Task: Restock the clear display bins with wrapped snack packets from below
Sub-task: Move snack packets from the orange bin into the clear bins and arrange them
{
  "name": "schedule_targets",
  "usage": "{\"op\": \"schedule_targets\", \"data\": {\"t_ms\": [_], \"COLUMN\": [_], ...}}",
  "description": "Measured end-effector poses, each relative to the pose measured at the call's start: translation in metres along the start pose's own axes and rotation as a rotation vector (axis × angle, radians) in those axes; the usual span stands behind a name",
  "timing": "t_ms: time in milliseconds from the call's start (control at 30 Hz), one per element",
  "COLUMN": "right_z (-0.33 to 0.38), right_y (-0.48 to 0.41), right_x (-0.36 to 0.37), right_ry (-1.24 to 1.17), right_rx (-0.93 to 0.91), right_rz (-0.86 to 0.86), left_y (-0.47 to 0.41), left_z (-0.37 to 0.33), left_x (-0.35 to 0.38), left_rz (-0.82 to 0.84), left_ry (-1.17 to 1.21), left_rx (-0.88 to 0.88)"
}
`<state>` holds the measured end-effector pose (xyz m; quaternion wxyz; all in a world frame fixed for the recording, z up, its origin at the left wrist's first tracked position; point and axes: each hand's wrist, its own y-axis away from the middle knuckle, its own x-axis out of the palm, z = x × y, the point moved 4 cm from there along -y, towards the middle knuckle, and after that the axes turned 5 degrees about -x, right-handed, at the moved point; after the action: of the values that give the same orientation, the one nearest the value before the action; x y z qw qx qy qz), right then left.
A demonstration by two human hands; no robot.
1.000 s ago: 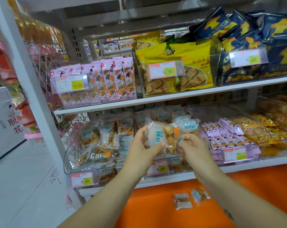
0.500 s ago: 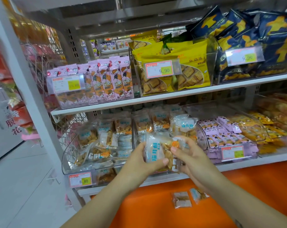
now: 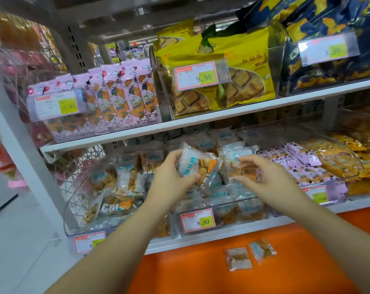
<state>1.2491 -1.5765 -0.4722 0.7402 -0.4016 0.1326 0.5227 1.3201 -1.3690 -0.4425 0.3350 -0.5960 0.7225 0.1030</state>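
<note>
Below the middle bin (image 3: 176, 227), a smooth orange ledge (image 3: 179, 272) carried two loose packets (image 3: 239, 259), small crinkled clear squares lying flat and just apart, with bare orange all round them. Both bare forearms reached up over the ledge to the bin's open top. Above the bin's front rim the left hand (image 3: 171, 181) gripped the left packet (image 3: 198, 164), a glossy film pillow of golden pieces, with its fingers curled behind one edge and its thumb on the face. Beside it the right hand (image 3: 264, 179) pinched the right packet (image 3: 236, 164) between thumb and forefinger, its other fingers loosely bent, the packet low among the heap in the bin. The bin's clear plastic wall bore a red-edged tag (image 3: 197, 220). Over the bin ran a white shelf (image 3: 222, 115), leaving a narrow gap above the hands. On it stood yellow bags (image 3: 247, 81), and left of them pink boxes (image 3: 120, 96).
</note>
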Motion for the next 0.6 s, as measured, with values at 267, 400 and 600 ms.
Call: {"op": "schedule_targets", "data": {"t_ms": [267, 400, 600], "right_z": [-0.036, -0.043, -0.042], "right_y": [-0.025, -0.03, -0.033], "right_x": [0.001, 0.005, 0.009], "right_ry": [0.229, 0.228, 0.262], "right_rx": [-0.113, -0.119, -0.115], "right_rz": [0.004, 0.001, -0.007], "left_y": [-0.092, -0.117, -0.127], "left_z": [-0.002, -0.01, 0.009], "left_x": [0.037, 0.042, 0.063], "left_rz": [0.198, 0.299, 0.309], "left_ry": [-0.5, -0.61, -0.631], "left_rx": [-0.028, 0.038, -0.023]}}
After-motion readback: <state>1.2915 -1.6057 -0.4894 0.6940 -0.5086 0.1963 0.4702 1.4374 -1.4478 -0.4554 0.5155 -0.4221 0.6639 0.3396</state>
